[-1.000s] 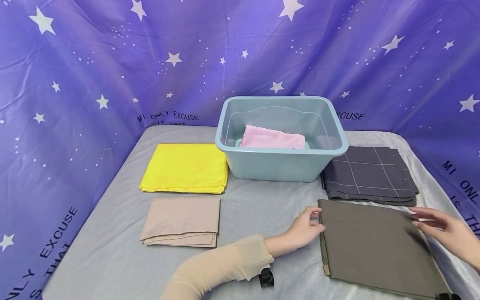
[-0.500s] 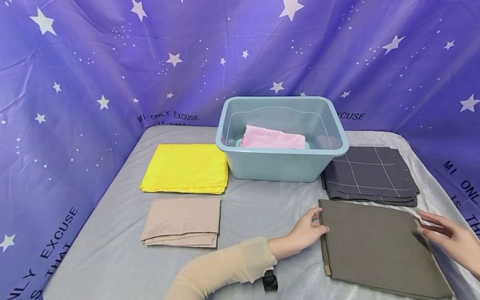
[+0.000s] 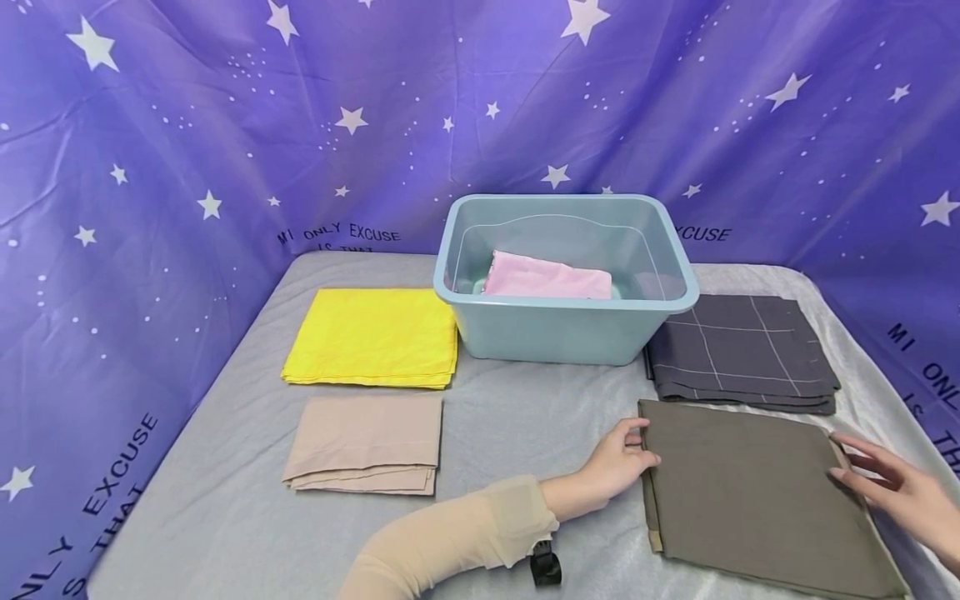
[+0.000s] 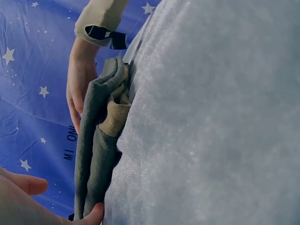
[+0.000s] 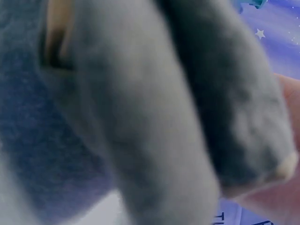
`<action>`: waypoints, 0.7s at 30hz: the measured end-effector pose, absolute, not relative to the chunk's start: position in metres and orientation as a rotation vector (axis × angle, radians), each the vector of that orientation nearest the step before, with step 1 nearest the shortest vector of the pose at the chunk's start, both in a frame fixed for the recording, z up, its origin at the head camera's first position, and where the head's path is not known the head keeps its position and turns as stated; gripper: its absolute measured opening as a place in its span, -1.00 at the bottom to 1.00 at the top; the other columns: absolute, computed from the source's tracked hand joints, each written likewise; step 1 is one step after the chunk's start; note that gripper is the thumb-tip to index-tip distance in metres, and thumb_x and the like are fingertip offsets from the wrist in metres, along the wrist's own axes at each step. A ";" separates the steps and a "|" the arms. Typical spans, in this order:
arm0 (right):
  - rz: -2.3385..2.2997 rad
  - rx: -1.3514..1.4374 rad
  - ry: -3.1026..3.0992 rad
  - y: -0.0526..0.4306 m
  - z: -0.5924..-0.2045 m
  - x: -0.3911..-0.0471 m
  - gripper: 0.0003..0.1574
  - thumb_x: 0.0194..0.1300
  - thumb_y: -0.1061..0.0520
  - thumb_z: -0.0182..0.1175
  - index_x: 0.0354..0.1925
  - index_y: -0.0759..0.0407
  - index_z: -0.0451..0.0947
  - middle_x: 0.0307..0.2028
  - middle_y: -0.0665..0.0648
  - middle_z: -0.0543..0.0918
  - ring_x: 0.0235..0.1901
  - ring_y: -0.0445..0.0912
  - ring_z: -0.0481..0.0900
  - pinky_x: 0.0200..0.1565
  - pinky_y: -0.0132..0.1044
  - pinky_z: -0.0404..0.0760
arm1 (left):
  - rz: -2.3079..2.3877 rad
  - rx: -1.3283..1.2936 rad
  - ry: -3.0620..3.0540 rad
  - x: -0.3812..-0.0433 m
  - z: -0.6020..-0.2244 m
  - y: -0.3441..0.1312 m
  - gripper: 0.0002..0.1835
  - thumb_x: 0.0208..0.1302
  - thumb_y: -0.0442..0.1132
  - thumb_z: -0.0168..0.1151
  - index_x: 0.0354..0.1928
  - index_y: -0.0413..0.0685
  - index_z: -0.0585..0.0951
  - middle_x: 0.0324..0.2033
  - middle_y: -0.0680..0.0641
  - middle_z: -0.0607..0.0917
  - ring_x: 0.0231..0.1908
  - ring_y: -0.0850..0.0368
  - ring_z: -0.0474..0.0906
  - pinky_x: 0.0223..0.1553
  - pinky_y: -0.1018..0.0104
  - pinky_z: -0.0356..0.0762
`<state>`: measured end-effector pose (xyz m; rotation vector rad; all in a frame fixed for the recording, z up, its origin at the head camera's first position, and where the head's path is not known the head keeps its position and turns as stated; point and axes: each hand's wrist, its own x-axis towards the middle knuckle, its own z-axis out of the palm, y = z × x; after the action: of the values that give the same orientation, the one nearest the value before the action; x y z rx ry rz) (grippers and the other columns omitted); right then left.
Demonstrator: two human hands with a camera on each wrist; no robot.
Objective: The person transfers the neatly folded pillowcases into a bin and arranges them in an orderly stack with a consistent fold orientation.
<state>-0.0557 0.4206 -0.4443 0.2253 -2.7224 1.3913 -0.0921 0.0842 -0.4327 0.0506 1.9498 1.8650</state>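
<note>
A folded olive-brown cloth (image 3: 757, 492) lies at the front right of the bed-like surface. At its left edge rests my left hand (image 3: 603, 467), fingertips touching the edge. In the left wrist view, a fingertip (image 4: 96, 213) touches the cloth's layered side (image 4: 98, 154), while another finger stands apart from it. My right hand (image 3: 892, 487) is at the right edge, its fingers fairly straight and the thumb over the top. The right wrist view is filled by blurred cloth layers (image 5: 140, 117), with part of the right hand (image 5: 290, 108) behind them.
A blue-green bin (image 3: 547, 329) stands at the back, with a folded pink cloth (image 3: 547, 277) inside. Folded yellow cloth (image 3: 375, 333) and beige cloth (image 3: 363, 437) lie left. A dark checked cloth (image 3: 742, 350) lies behind the brown one. A starry purple curtain (image 3: 450, 100) surrounds the surface.
My right hand has slid slightly toward me and right along the brown cloth's edge, whose far right corner has shifted a little. The left hand has barely moved.
</note>
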 end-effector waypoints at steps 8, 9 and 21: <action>1.337 0.147 -2.816 0.423 -0.447 -0.052 -0.16 0.17 0.39 0.11 0.23 -0.38 0.27 -0.33 -0.51 0.48 -0.35 -0.64 0.35 -0.54 -0.54 0.34 | 1.880 0.018 1.943 -0.093 -0.438 0.086 -0.53 0.08 -0.44 0.17 0.09 0.00 0.47 -0.17 -0.01 0.48 -0.18 0.19 0.50 -0.23 0.40 0.47; 1.335 0.136 -2.829 0.423 -0.447 -0.051 -0.15 0.18 0.39 0.10 0.25 -0.38 0.25 -0.36 -0.48 0.51 -0.37 -0.60 0.38 -0.53 -0.54 0.34 | 1.882 0.018 1.945 -0.093 -0.439 0.087 -0.53 0.07 -0.44 0.17 0.08 0.00 0.47 -0.18 -0.01 0.48 -0.20 0.20 0.50 -0.24 0.41 0.46; 1.331 0.208 -2.792 0.427 -0.458 -0.051 -0.19 0.16 0.41 0.11 0.32 -0.09 0.22 -0.02 -0.68 0.25 -0.20 -0.68 0.29 -0.32 -0.78 0.27 | 1.875 0.064 1.966 -0.092 -0.440 0.089 -0.51 0.03 -0.50 0.18 0.05 -0.03 0.48 -0.27 0.04 0.44 -0.33 0.31 0.43 -0.36 0.48 0.41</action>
<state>-0.0512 0.4267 -0.4581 0.2076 -2.7918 1.3305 -0.0918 0.0885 -0.4401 0.0641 1.9661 1.8749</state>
